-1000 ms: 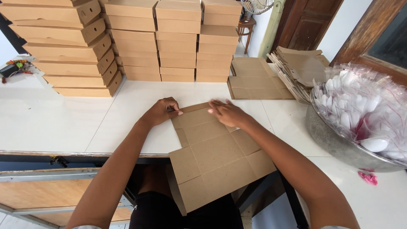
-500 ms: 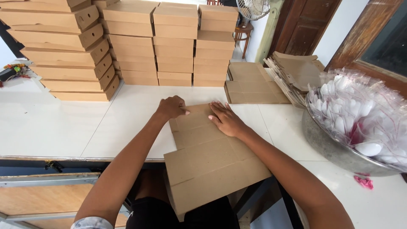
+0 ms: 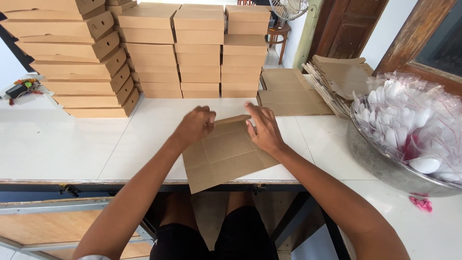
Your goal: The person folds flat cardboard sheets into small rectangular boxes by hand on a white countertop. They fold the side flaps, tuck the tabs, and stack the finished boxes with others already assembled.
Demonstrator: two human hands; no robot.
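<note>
A flat brown cardboard box blank [image 3: 225, 155] with crease lines lies on the white table [image 3: 72, 144] in front of me, its near corner overhanging the table edge. My left hand [image 3: 195, 126] is curled on the blank's far left part, gripping a flap there. My right hand [image 3: 262, 129] presses on the blank's far right side with fingers spread, pushing up the far flap.
Stacks of folded brown boxes [image 3: 192, 53] fill the back of the table, with another leaning stack [image 3: 82, 62] at the left. Flat blanks [image 3: 288, 91] and a fanned pile [image 3: 337, 82] lie at the right. A metal bowl [image 3: 385, 166] holds bagged white plastic spoons [image 3: 414, 125].
The blank has been pulled further onto the table and now hangs less over the edge. Both hands have moved to its far end and are lifting the flaps.
</note>
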